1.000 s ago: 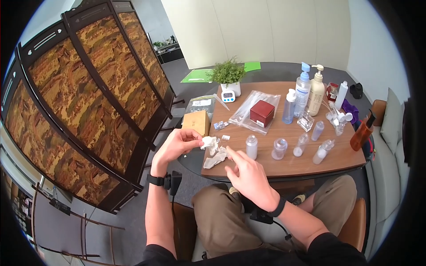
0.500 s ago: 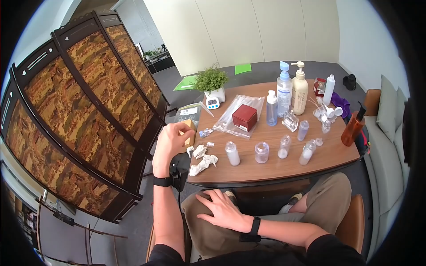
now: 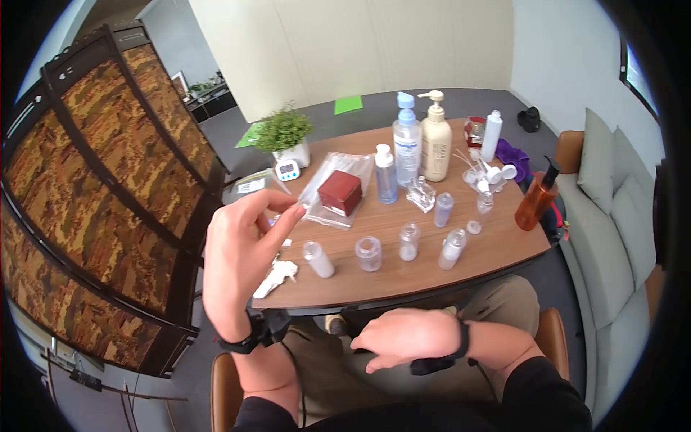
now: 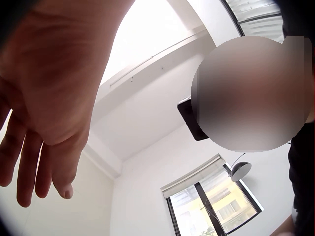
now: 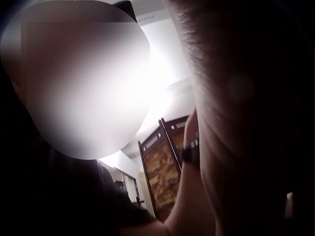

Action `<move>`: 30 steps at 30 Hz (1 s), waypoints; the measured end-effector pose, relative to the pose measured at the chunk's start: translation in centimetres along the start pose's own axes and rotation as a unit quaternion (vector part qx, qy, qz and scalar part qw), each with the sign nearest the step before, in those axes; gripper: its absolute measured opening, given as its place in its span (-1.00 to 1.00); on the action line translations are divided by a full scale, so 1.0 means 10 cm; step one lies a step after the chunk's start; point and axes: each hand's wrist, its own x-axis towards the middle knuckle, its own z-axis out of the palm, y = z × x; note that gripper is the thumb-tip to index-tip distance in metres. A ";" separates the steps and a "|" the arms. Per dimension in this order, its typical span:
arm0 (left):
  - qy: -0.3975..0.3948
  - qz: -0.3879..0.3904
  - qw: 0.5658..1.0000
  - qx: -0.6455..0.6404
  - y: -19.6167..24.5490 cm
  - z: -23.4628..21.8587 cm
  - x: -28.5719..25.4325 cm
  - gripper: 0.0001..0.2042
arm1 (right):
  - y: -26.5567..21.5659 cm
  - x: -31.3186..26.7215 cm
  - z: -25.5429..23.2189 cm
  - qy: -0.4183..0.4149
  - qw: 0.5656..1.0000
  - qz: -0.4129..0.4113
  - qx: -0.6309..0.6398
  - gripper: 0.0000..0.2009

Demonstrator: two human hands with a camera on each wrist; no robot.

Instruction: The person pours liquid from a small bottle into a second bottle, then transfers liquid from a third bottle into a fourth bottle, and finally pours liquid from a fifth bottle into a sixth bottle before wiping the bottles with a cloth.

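Note:
My left hand [image 3: 245,252] is raised over the table's left front corner, thumb and forefinger bent toward each other with a gap between the tips. In the left wrist view its fingers [image 4: 28,169] hang loosely with nothing in them. Crumpled white tissue [image 3: 277,279] lies on the table close beside this hand, partly hidden by it. Low over the lap, my right hand [image 3: 410,335] holds nothing, its fingers loosely extended. Along the table's front stand a frosted bottle [image 3: 319,261], a wide clear jar [image 3: 368,253] and two small clear bottles [image 3: 409,243].
A dark red box [image 3: 340,191] sits on a clear plastic bag [image 3: 311,209]. Behind are a potted plant [image 3: 284,131], a timer [image 3: 287,170] and tall pump bottles [image 3: 435,147]. An amber pump bottle [image 3: 536,203] stands at the right edge, a folding screen [image 3: 108,237] to the left.
The left hand has let go of white tissue, which lies on the table, and has risen. My right hand has drawn back from the tissue to the lap. The head view has turned right.

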 end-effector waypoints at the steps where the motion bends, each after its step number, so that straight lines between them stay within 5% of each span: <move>1: -0.007 0.006 1.000 0.015 0.02 0.04 -0.01 -0.84 | -0.12 -0.10 -0.32 0.021 0.999 0.004 0.024 -0.66; 3: 0.006 0.021 0.999 0.040 0.05 0.16 -0.03 -0.82 | -0.48 -0.16 -1.08 -0.005 0.998 0.065 0.018 -0.67; 6: -0.027 0.059 0.998 -0.007 0.10 0.30 -0.09 -0.81 | -0.58 -0.50 -1.55 0.166 0.975 0.150 -0.001 -0.71; 9: -0.017 0.052 0.998 -0.008 0.05 0.39 -0.10 -0.81 | -0.45 -0.82 -1.69 0.301 0.923 0.236 -0.030 -0.73; 15: 0.032 0.048 0.998 0.000 0.06 0.49 0.01 -0.75 | -0.18 -1.08 -1.75 0.342 0.879 0.328 -0.049 -0.73; 17: 0.036 0.045 0.998 -0.025 0.08 0.53 0.12 -0.71 | -0.06 -1.14 -1.77 0.385 0.864 0.324 0.037 -0.73; 21: 0.051 0.000 0.995 -0.089 0.07 0.66 0.14 -0.59 | -0.11 -1.08 -1.72 0.307 0.890 0.336 0.027 -0.74; 25: 0.083 0.060 0.994 -0.036 -0.10 0.85 0.02 -0.55 | -0.02 -1.16 -1.74 0.216 0.887 0.403 0.065 -0.67; 27: 0.076 -0.013 0.996 -0.052 -0.14 0.81 0.03 -0.52 | 0.03 -1.16 -1.75 0.200 0.882 0.418 0.086 -0.62; 30: 0.081 0.002 0.996 -0.044 -0.25 0.77 0.03 -0.52 | 0.07 -1.11 -1.71 0.213 0.866 0.442 0.097 -0.57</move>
